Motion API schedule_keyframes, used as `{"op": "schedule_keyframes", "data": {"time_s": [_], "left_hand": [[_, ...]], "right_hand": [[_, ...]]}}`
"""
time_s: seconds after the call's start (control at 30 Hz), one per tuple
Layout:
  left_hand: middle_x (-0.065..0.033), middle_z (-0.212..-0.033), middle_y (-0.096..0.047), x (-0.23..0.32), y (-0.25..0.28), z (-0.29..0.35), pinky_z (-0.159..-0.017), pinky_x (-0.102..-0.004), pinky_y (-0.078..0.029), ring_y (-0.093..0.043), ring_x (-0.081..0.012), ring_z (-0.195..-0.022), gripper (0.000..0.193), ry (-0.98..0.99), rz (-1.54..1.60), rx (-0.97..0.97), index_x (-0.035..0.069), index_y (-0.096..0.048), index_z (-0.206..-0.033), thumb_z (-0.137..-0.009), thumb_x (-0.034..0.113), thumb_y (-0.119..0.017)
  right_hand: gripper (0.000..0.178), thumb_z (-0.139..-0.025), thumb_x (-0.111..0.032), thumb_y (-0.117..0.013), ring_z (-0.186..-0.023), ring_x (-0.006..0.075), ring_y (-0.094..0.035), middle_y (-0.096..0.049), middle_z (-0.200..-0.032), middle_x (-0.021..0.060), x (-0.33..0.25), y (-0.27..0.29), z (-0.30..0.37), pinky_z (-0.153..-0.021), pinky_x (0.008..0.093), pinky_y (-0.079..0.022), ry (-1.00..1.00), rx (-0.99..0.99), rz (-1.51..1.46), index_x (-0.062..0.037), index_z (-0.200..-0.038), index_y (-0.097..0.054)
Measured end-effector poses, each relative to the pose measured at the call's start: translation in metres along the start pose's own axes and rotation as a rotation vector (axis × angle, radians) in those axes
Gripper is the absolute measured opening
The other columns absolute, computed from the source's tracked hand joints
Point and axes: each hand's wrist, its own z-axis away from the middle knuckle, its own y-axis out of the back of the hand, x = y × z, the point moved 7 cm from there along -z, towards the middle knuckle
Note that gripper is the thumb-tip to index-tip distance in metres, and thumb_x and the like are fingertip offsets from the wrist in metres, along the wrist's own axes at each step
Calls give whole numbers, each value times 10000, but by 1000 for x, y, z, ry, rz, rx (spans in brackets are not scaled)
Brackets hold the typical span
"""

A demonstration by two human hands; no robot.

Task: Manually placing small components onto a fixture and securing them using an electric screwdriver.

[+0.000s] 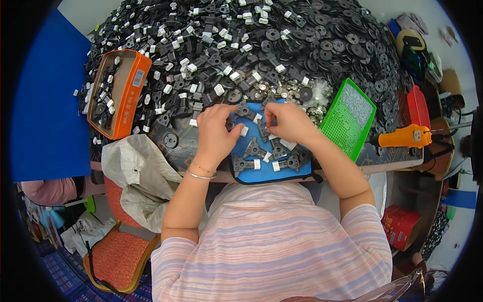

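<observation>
A blue mat [297, 176] lies in front of me, with several black plastic parts [255, 149] with white ends spread over it. At the mat's left edge, my left hand [214, 132] curls its thumb and forefinger around a black part with a white end [244, 131]. My right hand [292, 122] pinches a dark, flat black part [262, 131] above the middle of the mat; its fingertips partly hide the piece. Small silvery metal pieces [282, 91] lie in a heap just beyond my hands.
A large pile of black parts and discs [241, 45] covers the far table. An orange box [133, 95] stands left; a green tray [347, 121] of tiny pieces, an orange electric screwdriver [405, 137] and a red bin [417, 108] are right. A whitish cloth sack [136, 173] hangs at the left edge.
</observation>
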Motion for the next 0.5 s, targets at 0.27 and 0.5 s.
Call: {"op": "schedule_keyframes", "data": {"time_s": [0.27,0.5], "left_hand": [[-70,-994,-627,-3,4,6,-852,-372,-396,-562,-276,-956,353,11,21,11,65,-628,-980,-654,100,-757],[-74,-991,-625,1,0,10,-849,-371,-397,-562,-273,-950,352,0,40,-17,65,-628,-977,-651,100,-755]], "right_hand": [[143,-657,-59,-674,-742,277,-639,-650,-741,73,-2,1,0,-639,389,-496,-34,0,-12,-88,-774,-596],[154,-656,-62,-675,-717,273,-639,-648,-735,71,-1,1,1,-624,381,-497,-23,20,18,-82,-785,-594]]}}
